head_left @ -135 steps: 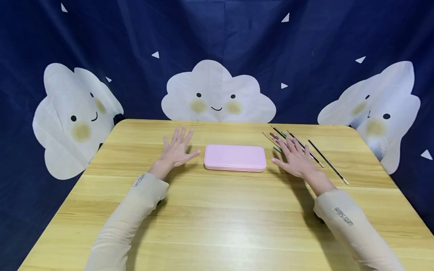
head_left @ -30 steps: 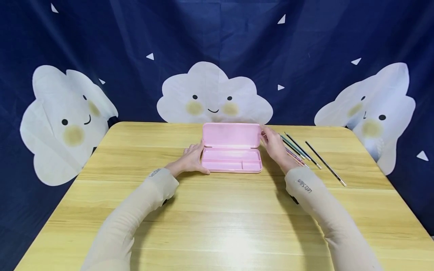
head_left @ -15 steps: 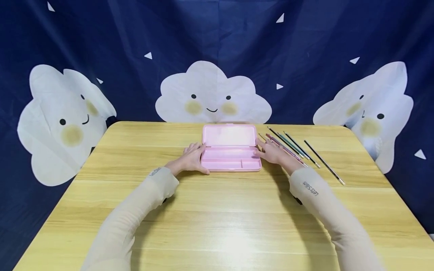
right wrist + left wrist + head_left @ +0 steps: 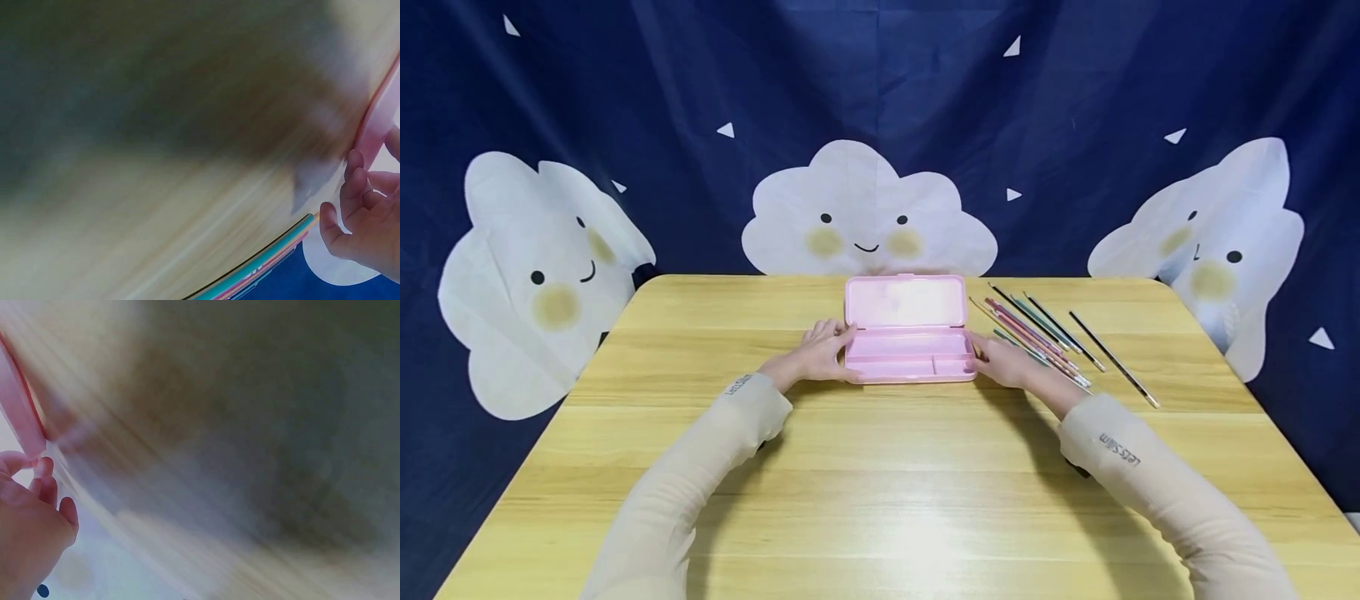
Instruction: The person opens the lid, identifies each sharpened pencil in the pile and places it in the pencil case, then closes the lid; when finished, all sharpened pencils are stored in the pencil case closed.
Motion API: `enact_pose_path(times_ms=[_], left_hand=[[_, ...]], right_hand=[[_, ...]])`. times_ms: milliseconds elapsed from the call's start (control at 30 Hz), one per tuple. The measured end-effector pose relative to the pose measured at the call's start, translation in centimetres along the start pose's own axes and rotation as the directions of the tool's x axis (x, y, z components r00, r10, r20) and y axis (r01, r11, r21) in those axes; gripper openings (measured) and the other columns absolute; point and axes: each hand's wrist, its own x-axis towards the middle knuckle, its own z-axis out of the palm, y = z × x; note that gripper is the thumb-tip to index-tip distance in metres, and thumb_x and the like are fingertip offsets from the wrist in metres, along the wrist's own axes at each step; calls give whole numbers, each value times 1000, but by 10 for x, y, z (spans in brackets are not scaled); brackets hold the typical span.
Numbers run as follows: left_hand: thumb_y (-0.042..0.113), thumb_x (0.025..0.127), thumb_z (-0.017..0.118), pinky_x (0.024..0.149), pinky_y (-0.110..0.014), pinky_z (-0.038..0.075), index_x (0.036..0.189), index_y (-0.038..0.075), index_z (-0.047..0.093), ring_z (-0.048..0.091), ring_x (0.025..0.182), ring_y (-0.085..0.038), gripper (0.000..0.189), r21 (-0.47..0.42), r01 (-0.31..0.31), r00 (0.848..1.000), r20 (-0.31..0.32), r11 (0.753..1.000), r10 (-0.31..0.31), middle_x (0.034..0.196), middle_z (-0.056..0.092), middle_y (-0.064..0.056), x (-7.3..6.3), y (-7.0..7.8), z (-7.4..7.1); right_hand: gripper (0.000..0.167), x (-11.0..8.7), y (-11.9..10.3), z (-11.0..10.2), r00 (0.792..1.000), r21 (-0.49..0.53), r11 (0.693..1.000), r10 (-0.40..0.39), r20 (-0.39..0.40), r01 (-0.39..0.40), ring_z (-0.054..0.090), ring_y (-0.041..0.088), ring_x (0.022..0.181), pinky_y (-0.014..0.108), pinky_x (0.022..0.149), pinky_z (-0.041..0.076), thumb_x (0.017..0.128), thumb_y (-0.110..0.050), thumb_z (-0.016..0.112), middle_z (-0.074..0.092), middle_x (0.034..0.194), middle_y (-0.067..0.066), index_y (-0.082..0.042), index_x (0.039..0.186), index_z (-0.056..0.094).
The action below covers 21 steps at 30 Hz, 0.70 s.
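Observation:
A pink pencil case (image 4: 891, 343) lies with its lid (image 4: 906, 302) folded back on the far side. Inside its tray, dividers mark off compartments. My left hand (image 4: 815, 352) grips the left end, thumb at the front corner and fingers farther back along the side. At the opposite end, my right hand (image 4: 1000, 360) holds the case's right side, its thumb on the rim. The left wrist view shows curled fingers (image 4: 47, 481) against the pink edge (image 4: 22, 403). In the right wrist view, bent fingers (image 4: 353, 187) touch the other end (image 4: 378, 128).
Several pencils (image 4: 1030, 325) lie in a loose bunch right of the case, some close behind the right hand. One dark pencil (image 4: 1112, 358) lies apart, farther right. The wooden table (image 4: 880, 483) ends at a dark blue curtain (image 4: 880, 75) with clouds.
The case, closed at first, is now open. The right hand has come from the pencils to the lid, then down to the tray's right side. The left hand has moved onto the left end.

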Motion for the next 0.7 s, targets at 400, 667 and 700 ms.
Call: enact_pose_path(times_ms=[400, 667, 700], left_hand=[[59, 68, 69, 69, -27, 25, 146, 10, 17, 31, 91, -23, 106, 10, 65, 993, 93, 998, -66, 96, 35, -7, 4, 2, -7], [60, 69, 68, 95, -42, 36, 147, 13, 12, 42, 113, -31, 108, 4, 91, 984, 151, 996, -90, 129, 41, -24, 4, 3, -11], [60, 69, 68, 98, -44, 34, 147, 12, 12, 42, 117, -32, 108, -1, 91, 984, 157, 996, -90, 134, 39, -24, 4, 3, -12]], right_hand=[[52, -6, 15, -1, 994, 69, 995, -65, -85, 71, 44, 13, 59, 28, 56, 38, 88, -12, 60, 51, 69, 6, 14, 129, 41], [48, -26, 39, -11, 990, 43, 999, -1, -145, 7, 41, 13, 58, 28, 56, 36, 87, -11, 60, 49, 67, 3, 15, 124, 45], [47, -29, 42, -12, 989, 40, 999, 5, -150, 1, 40, 13, 57, 28, 55, 35, 87, -11, 60, 48, 66, 2, 15, 124, 45]])
